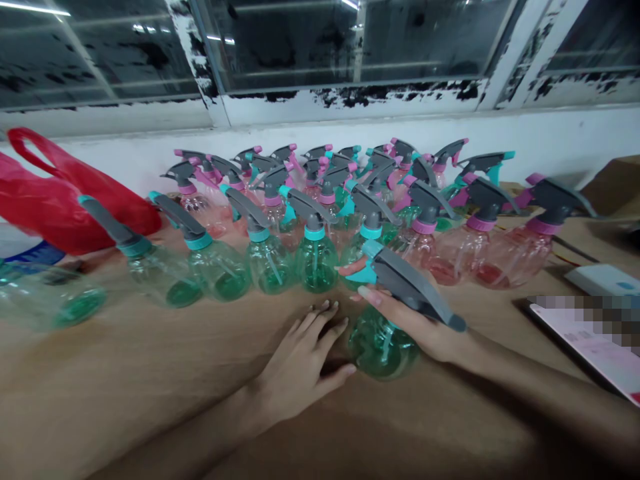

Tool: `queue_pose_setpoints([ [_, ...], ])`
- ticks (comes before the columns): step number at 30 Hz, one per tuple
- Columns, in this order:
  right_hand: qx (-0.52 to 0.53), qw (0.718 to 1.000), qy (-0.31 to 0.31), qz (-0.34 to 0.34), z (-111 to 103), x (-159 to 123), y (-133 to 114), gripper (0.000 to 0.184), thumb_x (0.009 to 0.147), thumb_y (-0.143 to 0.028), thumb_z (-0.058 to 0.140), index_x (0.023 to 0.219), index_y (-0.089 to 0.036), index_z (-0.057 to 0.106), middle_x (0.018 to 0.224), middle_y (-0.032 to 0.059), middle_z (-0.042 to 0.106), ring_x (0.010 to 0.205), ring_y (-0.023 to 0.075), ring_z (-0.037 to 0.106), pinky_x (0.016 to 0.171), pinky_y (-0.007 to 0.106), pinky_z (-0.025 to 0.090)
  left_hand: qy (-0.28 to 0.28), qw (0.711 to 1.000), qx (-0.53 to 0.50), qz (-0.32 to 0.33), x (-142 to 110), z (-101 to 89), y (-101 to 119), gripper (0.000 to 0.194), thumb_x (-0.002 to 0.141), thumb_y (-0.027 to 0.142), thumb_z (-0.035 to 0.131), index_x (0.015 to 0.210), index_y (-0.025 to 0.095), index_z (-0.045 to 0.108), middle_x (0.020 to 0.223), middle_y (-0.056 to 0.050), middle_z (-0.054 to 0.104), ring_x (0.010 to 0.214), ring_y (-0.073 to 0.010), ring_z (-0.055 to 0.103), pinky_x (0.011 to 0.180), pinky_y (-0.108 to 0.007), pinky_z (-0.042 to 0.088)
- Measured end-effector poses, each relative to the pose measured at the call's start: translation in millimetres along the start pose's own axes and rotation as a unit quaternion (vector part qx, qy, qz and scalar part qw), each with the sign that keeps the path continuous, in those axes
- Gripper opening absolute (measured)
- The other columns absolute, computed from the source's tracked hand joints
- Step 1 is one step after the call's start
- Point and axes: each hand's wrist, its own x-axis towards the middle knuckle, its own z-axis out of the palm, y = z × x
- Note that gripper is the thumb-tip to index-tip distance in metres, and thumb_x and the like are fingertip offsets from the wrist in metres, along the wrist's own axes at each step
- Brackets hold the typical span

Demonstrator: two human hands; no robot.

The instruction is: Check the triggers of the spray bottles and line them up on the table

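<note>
A green spray bottle (384, 343) with a grey and turquoise trigger head stands near the middle of the table. My right hand (415, 317) is wrapped round its neck, just below the trigger head, with a finger by the turquoise trigger. To the left of that bottle, my left hand (307, 357) rests on the tabletop, fingers stretched and apart, holding nothing; its thumb tip comes close to the bottle's base. Behind both hands runs a row of more spray bottles, among them a green one (317, 263) with a turquoise collar.
Several pink spray bottles (517, 257) and green ones fill the table's back, up to the wall. A red plastic bag (100, 193) sits at the left. A green bottle without a visible head (50, 297) lies near it. A flat device (585, 340) and white box (607, 280) are at the right.
</note>
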Motion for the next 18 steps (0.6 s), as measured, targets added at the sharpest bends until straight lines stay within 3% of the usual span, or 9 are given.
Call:
queue_pose_setpoints([
  [10,-0.005,1.000,0.005,-0.007,0.0,-0.2,-3.6,0.026,0.085,-0.032,0.056,0.109,-0.023,0.060,0.066,-0.0038,0.051,0.052,0.0125,0.045,0.053,0.031,0.039,-0.002,1.000,0.010,0.002,0.2,1.6,-1.9,0.058,0.090,0.049,0.054,0.133,0.012,0.044,0.142,-0.017,0.039,0.131,-0.0316,0.034,0.104,-0.050,0.032],
  [18,-0.012,1.000,0.002,-0.012,-0.7,0.9,-0.9,0.026,0.086,-0.031,0.056,0.111,-0.024,0.060,0.073,-0.0024,0.056,0.057,0.0135,0.050,0.057,0.031,0.042,0.012,1.000,-0.002,0.003,-1.5,1.9,-1.6,0.056,0.089,0.048,0.055,0.132,0.013,0.045,0.140,-0.016,0.042,0.129,-0.0315,0.037,0.103,-0.050,0.034],
])
